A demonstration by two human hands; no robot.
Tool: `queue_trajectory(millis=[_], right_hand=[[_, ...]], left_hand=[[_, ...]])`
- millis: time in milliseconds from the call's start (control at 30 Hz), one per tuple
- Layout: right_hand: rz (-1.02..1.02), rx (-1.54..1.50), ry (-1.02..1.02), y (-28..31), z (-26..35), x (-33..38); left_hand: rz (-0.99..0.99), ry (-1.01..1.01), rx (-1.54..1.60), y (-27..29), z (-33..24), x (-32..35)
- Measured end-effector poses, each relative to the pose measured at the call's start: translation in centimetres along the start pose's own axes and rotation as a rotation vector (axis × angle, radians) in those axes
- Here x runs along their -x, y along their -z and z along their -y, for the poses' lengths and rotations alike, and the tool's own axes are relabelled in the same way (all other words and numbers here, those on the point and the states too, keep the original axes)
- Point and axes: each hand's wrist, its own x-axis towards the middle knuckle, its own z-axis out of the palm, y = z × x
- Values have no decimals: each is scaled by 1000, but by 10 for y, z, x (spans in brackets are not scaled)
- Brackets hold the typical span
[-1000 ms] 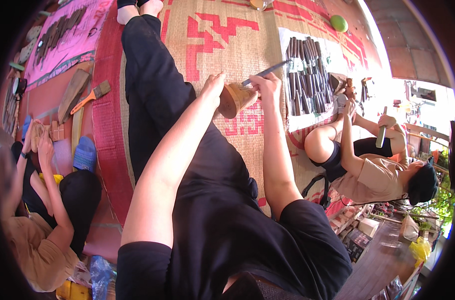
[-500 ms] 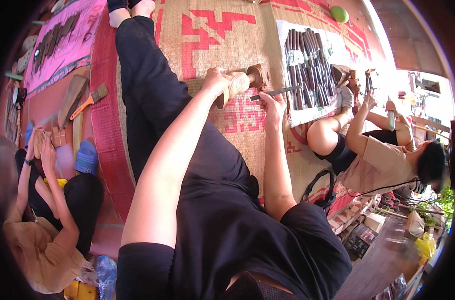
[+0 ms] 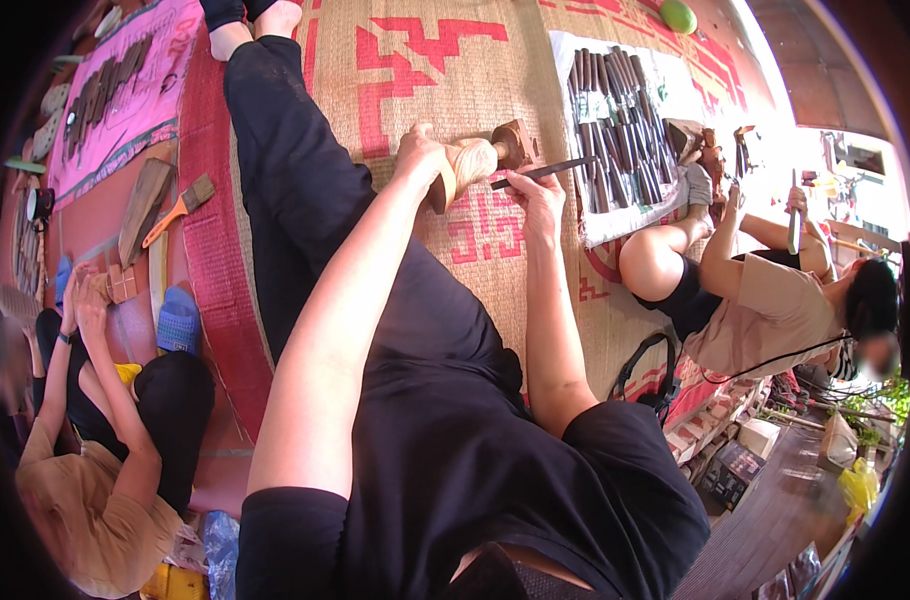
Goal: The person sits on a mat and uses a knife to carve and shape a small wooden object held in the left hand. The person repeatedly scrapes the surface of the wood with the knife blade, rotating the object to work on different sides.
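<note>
My left hand is closed on a pale carved wood piece, rounded with visible grain, above the woven mat. Against its far right end sits a dark brown wooden block; whether the two are joined, I cannot tell. Just to the right, my right hand pinches a slim dark chisel near its left end. The chisel slants up to the right, its left tip close to the carved piece. Part of the piece is hidden by my left fingers.
Several dark chisels lie in rows on a white cloth to the right; more rest on a pink cloth far left. A brush lies by a wood block. Co-workers sit on both sides, one holding a flat tool.
My right hand and the chisel have shifted slightly left and away from me. My left hand keeps its hold on the carved piece. The right co-worker's flat tool has risen.
</note>
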Motion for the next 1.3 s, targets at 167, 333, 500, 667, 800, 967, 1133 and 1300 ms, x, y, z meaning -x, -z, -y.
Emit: queue_trajectory(millis=[167,333,500,667,800,967,1133,1300], right_hand=[[59,19,17,-9,3,1],[82,78,68,-23,21,-4],[180,153,92,-56,29,-17],[257,204,20,-64,15,-30],[309,277,-49,-54,14,-37],[265,347,59,-53,21,-40],[308,356,49,-59,23,-33],[260,282,25,-60,6,-27]], left_hand=[[4,-111,176,37,-12,-34],[51,-260,0,92,-72,-31],[386,-254,-691,100,-69,-25],[521,-315,-1144,77,-63,-11],[530,-327,-1147,62,-68,-10],[596,-309,-1197,59,-57,-16],[612,-292,-1169,57,-62,-7],[581,-315,-1149,49,-57,0]])
